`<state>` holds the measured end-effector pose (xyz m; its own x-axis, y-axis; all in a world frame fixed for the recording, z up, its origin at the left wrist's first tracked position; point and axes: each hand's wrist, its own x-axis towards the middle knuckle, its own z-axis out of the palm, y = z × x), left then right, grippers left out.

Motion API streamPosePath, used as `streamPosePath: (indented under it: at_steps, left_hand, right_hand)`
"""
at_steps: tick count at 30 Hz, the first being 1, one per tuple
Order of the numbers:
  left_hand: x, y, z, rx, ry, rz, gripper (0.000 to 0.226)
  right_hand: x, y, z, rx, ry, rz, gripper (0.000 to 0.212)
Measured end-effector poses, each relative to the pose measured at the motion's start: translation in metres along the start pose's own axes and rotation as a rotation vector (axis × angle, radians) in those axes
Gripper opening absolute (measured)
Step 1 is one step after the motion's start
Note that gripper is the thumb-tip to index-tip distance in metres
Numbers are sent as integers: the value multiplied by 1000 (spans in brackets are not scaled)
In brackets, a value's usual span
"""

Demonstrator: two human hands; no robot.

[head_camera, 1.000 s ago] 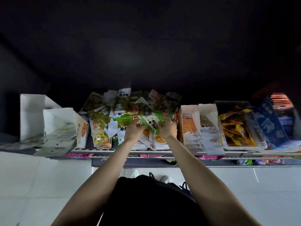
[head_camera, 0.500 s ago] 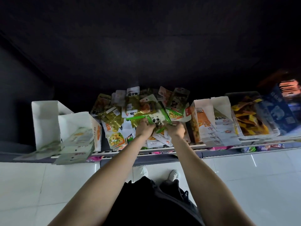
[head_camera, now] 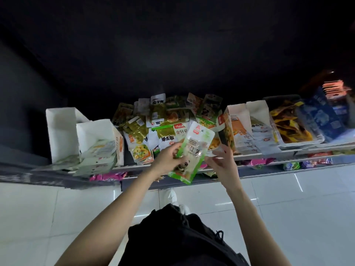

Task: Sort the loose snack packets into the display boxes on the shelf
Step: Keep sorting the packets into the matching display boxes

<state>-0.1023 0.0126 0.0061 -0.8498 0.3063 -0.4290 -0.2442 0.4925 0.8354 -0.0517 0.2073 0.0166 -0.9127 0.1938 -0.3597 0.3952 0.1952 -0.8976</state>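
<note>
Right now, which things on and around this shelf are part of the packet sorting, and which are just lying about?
Part of the job:
- green-and-white packet, gripped by the left hand
- right hand, open beside it
- loose packet pile
- white display boxes, left
- orange-printed display boxes, right

Lying about:
- pink packets on the lower shelf
- blue box, far right
</note>
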Motion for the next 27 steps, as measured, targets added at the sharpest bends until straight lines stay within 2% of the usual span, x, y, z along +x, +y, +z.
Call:
streamPosePath:
  at_steps: [2, 4, 7, 11, 15, 17, 19, 21, 27]
  left_hand:
    - [-30, 5, -12, 96, 32, 67, 56]
    - [-60, 9, -27, 210, 97, 112, 50]
    - [-101, 9, -51, 429, 220, 141, 43]
    - [-142, -12, -88, 523, 586, 286, 37]
    - [-169, -51, -132, 334, 950, 242, 33]
    - [-180, -79, -154, 417, 1083, 159, 30]
    - [-186, -106, -175, 580, 1080, 92, 39]
    - [-188, -130, -193, 728, 995, 75, 46]
    - [-181, -157, -226, 833, 888, 68, 21]
  right_hand:
    - [-2, -20, -3, -199, -63, -194, 86]
    - [-7, -44, 2, -388, -123, -388, 93]
    - [-12, -79, 20, -483, -264, -449, 66]
    - [-14, -104, 63, -445, -420, -565, 30]
    - [-26, -124, 125, -325, -355, -734, 15]
    - [-28, -135, 156, -239, -327, -726, 14]
    - [-28, -144, 186, -222, -281, -700, 12]
    - [-26, -152, 216, -212, -241, -705, 12]
    - [-12, -156, 307, -474, -240, -952, 19]
